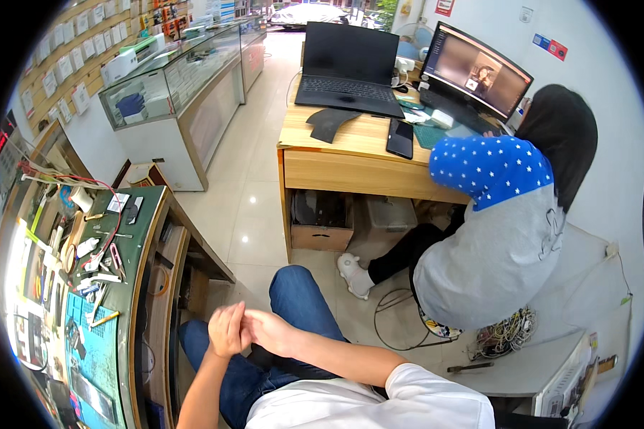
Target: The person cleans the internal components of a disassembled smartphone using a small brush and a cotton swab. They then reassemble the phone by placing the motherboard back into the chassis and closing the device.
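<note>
Over my lap, in front of my blue jeans, my two hands meet. My left hand has its fingers bent and pressed together against the fingers of my right hand. The right hand shows its back, while most of its fingers are tucked behind the left. Whether anything small lies between the palms is hidden. Nearest to them on the left is a workbench with a green top, holding a blue repair mat, pliers, a yellow-handled tool and other small tools.
A person in a grey and blue starred top sits at the right, facing a monitor. Their wooden desk bears an open laptop and a black phone. Tangled cables lie behind them. A glass display counter stands at the far left.
</note>
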Motion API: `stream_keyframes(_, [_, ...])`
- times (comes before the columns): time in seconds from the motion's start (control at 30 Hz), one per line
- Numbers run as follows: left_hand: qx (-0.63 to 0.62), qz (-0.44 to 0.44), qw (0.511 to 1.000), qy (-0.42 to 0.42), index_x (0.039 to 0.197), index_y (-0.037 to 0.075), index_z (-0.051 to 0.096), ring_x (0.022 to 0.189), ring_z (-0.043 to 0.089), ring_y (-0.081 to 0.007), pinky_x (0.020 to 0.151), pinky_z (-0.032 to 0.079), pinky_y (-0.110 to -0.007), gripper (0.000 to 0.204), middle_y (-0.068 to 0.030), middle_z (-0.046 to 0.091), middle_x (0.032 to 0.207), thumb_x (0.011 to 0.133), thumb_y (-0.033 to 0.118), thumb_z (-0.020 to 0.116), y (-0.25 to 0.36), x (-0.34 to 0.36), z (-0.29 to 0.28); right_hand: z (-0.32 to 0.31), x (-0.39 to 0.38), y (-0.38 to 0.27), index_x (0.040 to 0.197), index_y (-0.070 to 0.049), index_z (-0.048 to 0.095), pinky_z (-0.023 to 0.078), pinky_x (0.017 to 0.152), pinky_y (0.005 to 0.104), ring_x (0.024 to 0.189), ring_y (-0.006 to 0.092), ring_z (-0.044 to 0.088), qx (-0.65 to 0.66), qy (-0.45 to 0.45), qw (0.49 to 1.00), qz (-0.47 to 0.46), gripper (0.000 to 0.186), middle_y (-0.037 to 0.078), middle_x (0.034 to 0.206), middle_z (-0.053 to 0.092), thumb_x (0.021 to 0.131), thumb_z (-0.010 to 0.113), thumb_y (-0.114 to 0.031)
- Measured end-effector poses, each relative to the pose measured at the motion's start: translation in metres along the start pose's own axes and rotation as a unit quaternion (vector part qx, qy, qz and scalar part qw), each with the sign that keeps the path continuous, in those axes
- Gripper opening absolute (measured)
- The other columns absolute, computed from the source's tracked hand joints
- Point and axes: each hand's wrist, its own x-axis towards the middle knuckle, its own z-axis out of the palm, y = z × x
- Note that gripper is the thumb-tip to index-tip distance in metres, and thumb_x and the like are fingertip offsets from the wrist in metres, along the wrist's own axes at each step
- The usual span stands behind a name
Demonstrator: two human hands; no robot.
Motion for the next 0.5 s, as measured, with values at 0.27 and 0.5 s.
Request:
stream_keyframes(0.27, [0.172,-0.443,0.863,-0.168,0.147,0.017,0.057,0.150,0.035,-0.0440,0.122,0.031,-0.057,0.059,-0.0181,0.037,0.165,0.097,0.047,0.064,0.017,-0.157,-0.058,0.017,-0.077,-0.106,0.090,-0.011,0.050,0.039,0.050,0.0205,0.061,0.0059,0.044,-0.143,0.053,0.962,-0.228,0.019,-0.003,0.076,0.046,0.094,0.068,-0.006])
stream_keyframes(0.5, [-0.093,-0.715,0.693,0.004,0.168,0.022,0.012,0.154,0.022,-0.0523,0.124,0.027,-0.057,0.094,-0.0214,0.010,0.173,0.098,0.064,0.058,0.103,-0.225,-0.064,-0.136,0.025,-0.087,0.111,-0.005,0.062,0.025,0.038,0.0223,0.042,0.0074,0.029,-0.156,0.231,0.959,-0.049,0.038,-0.003,0.059,0.039,0.108,0.057,-0.042])
